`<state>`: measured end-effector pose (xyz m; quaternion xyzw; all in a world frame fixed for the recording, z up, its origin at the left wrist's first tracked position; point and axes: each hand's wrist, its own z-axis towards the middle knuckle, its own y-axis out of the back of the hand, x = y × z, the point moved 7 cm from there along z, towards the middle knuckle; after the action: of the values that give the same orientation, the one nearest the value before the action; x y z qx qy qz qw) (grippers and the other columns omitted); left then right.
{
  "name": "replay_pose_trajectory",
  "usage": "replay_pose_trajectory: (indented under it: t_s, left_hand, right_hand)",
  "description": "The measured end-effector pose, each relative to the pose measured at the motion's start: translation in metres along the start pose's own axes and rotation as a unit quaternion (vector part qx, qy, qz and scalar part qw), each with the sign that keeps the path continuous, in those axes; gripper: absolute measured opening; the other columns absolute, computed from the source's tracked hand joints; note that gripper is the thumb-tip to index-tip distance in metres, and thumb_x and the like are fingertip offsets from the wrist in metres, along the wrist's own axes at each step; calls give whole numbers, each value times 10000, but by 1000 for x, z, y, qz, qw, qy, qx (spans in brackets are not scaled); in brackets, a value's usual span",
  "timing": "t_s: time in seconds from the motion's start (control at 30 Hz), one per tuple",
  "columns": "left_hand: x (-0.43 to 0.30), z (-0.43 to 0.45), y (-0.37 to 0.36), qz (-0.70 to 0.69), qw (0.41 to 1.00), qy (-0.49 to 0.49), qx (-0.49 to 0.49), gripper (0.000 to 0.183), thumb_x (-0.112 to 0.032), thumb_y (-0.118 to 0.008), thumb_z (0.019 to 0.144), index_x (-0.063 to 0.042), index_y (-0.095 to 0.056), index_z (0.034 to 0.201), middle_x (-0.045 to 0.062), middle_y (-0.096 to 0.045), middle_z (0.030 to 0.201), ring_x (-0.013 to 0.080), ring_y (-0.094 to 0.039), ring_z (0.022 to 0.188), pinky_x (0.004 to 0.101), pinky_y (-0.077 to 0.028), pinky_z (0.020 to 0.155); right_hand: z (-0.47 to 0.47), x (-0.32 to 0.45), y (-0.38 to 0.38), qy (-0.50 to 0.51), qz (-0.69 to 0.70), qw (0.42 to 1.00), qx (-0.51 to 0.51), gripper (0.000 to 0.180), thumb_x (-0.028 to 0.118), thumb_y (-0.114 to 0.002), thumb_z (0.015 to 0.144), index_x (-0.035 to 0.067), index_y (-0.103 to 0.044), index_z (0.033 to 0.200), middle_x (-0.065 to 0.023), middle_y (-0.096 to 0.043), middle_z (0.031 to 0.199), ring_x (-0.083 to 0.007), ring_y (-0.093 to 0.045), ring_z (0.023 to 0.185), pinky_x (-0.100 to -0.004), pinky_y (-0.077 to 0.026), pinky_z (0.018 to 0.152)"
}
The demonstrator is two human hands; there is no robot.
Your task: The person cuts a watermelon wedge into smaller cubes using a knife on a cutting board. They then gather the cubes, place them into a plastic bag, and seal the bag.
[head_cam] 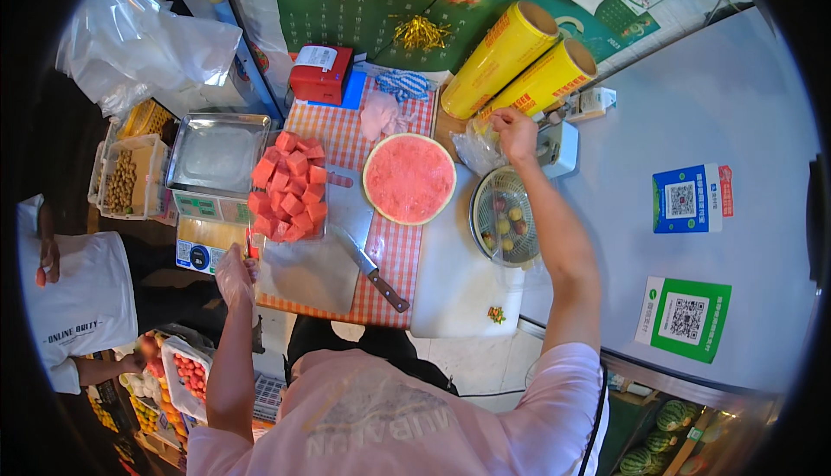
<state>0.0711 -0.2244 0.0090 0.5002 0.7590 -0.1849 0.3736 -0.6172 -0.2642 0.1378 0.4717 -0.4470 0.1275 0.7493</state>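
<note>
My left hand (235, 273), in a clear plastic glove, is beside the scale's front edge, at a small red and yellow item; whether it grips this I cannot tell. Bare, my right hand (516, 133) has its fingertips together at a crumpled clear plastic bag (479, 150). Watermelon cubes (289, 189) are heaped in a clear tray between the scale and a halved watermelon (409, 179), cut face up. A kitchen knife (371, 269) with a wooden handle lies across the checked cloth, its blade over a cutting board (310, 275). Fruit sits in a green strainer basket (482, 216).
Two yellow film rolls (500, 59) lean at the back. A digital scale (211, 206) with a metal pan stands left, a red printer (321, 75) behind. A white cutting board (454, 294) holds small scraps. Another person in a white shirt (87, 288) stands at far left.
</note>
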Motion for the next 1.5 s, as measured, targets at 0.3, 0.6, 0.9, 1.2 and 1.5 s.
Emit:
replay_pose_trajectory:
  t_s: [0.3, 0.6, 0.9, 1.2, 1.5]
  left_hand:
    - [-17, -40, -15, -43, 997, -64, 31, 162, -198, -612, 995, -40, -637, 1020, 10, -515, 656, 91, -462, 510, 242, -357, 457]
    - [-4, -79, -43, -8, 989, -98, 107, 216, -156, -569, 1050, -3, -641, 1184, 15, -563, 725, 86, -540, 598, 226, -431, 526]
    - [-1, -106, -82, 59, 979, -129, 147, 239, -151, -559, 1048, -4, -663, 1205, 23, -586, 736, 90, -567, 629, 234, -463, 547]
    - [-14, -134, -135, 62, 957, -151, 242, 257, -187, -603, 1039, -13, -670, 1215, 6, -605, 731, 80, -566, 613, 228, -451, 521]
    - [0, -137, -116, -46, 962, -60, 263, 228, -154, -559, 1049, 5, -663, 1175, 41, -606, 750, 96, -565, 602, 252, -449, 514]
  right_hand:
    - [-22, -1, 18, 22, -79, 994, -75, 171, 133, -772, 883, -5, -771, 985, -90, -764, 809, -127, -715, 694, -286, -560, 660]
    - [-33, -1, 18, 90, -146, 983, -70, 193, 170, -770, 882, 21, -773, 1004, -139, -768, 827, -205, -750, 724, -320, -577, 700]
    - [-34, -9, 53, 20, -11, 982, -189, 180, 163, -779, 874, 23, -777, 986, -111, -758, 784, -189, -730, 681, -333, -575, 699]
    - [-56, 69, 9, -96, 341, 932, -82, 201, 43, -755, 918, -83, -723, 1071, -99, -739, 869, -131, -686, 663, -238, -564, 592]
    - [-91, 165, -166, -9, 314, 948, 51, 168, 83, -731, 937, -32, -772, 1053, -50, -740, 837, -96, -658, 662, -234, -531, 606]
